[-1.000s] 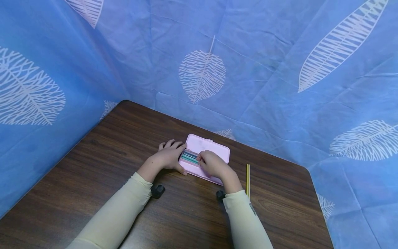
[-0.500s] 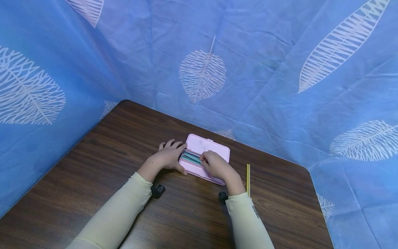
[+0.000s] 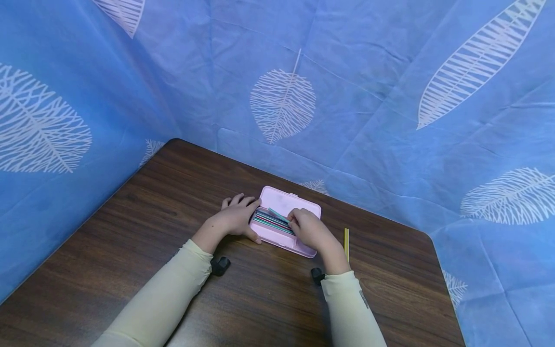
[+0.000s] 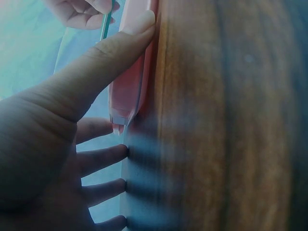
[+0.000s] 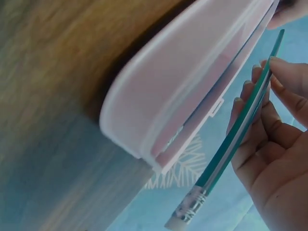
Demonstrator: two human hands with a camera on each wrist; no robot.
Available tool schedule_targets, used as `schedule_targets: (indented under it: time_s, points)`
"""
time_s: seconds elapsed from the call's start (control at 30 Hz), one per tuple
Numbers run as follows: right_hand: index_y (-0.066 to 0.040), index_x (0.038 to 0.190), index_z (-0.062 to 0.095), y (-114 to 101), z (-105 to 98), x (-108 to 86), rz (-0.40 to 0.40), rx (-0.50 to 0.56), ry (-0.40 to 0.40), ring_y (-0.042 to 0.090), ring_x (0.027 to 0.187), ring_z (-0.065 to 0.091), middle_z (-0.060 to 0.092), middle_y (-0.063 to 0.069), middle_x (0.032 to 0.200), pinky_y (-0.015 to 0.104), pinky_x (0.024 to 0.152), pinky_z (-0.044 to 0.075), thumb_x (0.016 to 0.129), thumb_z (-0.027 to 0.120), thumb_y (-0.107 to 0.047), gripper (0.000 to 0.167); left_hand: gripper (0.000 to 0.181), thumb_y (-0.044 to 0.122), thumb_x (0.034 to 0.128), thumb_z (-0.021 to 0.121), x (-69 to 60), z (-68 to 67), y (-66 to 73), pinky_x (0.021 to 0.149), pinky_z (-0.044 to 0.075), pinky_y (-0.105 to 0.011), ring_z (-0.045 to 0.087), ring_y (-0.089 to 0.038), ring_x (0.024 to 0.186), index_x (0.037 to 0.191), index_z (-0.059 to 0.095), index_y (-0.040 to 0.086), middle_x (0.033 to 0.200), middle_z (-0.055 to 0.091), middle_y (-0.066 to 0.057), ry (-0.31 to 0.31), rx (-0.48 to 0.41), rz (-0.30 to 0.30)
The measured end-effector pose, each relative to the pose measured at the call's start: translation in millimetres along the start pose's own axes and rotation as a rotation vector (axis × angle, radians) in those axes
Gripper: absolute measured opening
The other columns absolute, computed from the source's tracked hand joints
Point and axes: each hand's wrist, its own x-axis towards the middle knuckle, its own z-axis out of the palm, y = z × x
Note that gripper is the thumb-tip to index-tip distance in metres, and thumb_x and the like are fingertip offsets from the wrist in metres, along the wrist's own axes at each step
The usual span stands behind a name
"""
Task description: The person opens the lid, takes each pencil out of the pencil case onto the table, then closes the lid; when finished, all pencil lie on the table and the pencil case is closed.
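An open pink pencil case point(image 3: 282, 238) lies on the table with several green, dark and red pencils point(image 3: 272, 222) inside. My left hand point(image 3: 234, 218) rests at its left end, fingers spread, thumb on the near side; the left wrist view shows the thumb point(image 4: 108, 55) against the case wall. Above the case, my right hand point(image 3: 307, 229) pinches a green pencil point(image 3: 277, 214), tilted out of the compartment. In the right wrist view this green pencil point(image 5: 236, 137), with a white eraser end, is between thumb and fingers of the right hand point(image 5: 274, 139).
Two yellow pencils point(image 3: 346, 243) lie side by side on the brown table point(image 3: 403, 274), right of the case and partly behind the right forearm. A blue cloth point(image 3: 364, 120) with white leaf prints hangs behind the table.
My right hand has moved to the right, and a green pencil has come up out of the case in it. The left hand has stayed in place.
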Motion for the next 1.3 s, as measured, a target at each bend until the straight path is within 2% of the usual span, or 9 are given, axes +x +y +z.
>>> schedule_targets:
  time_s: [0.27,0.63,0.83,0.97,1.3]
  points:
    - [-0.005,0.113,0.067,9,-4,-7.8,0.037,0.0,0.018,0.019,0.08,0.053,0.061,0.006,0.089,0.038,0.079,0.049,0.108,0.062,-0.013,0.011,0.125,0.066,0.077,0.089,-0.9,-1.6,0.4,0.13,0.014,-0.072,0.012,-0.044,0.167,0.172,0.025,0.017,0.179,0.025,-0.013,0.0,0.002,0.001]
    - [-0.005,0.118,0.067,29,-14,-21.3,0.094,0.001,0.044,0.023,0.089,0.059,0.068,0.011,0.1,0.044,0.085,0.053,0.107,0.062,-0.015,0.016,0.124,0.065,0.0774,0.09,-1.3,-1.4,1.0,0.129,0.015,-0.072,0.012,-0.044,0.167,0.172,0.025,0.017,0.179,0.025,-0.013,-0.003,-0.007,-0.001]
    - [-0.003,0.12,0.066,44,-19,-33.3,0.122,0.019,0.061,0.022,0.083,0.055,0.064,0.011,0.094,0.038,0.075,0.049,0.107,0.063,-0.014,0.017,0.125,0.065,0.0773,0.089,-1.5,-1.7,1.2,0.129,0.015,-0.072,0.012,-0.044,0.167,0.172,0.025,0.017,0.179,0.025,-0.013,-0.004,0.003,-0.004]
    - [-0.002,0.121,0.065,55,-25,-41.5,0.151,0.072,0.07,0.02,0.076,0.052,0.06,0.009,0.089,0.033,0.07,0.044,0.108,0.061,-0.012,0.018,0.125,0.066,0.0776,0.089,-1.3,-2.6,1.0,0.129,0.015,-0.072,0.012,-0.045,0.167,0.172,0.024,0.017,0.179,0.025,-0.013,-0.006,0.01,-0.004]
    - [0.001,0.123,0.062,75,-35,-62.8,0.248,0.163,0.058,0.019,0.071,0.05,0.058,0.009,0.087,0.033,0.065,0.044,0.109,0.058,-0.012,0.019,0.125,0.067,0.0773,0.089,-0.7,-2.4,0.2,0.129,0.015,-0.072,0.012,-0.044,0.168,0.172,0.024,0.018,0.179,0.025,-0.013,-0.008,0.006,-0.005]
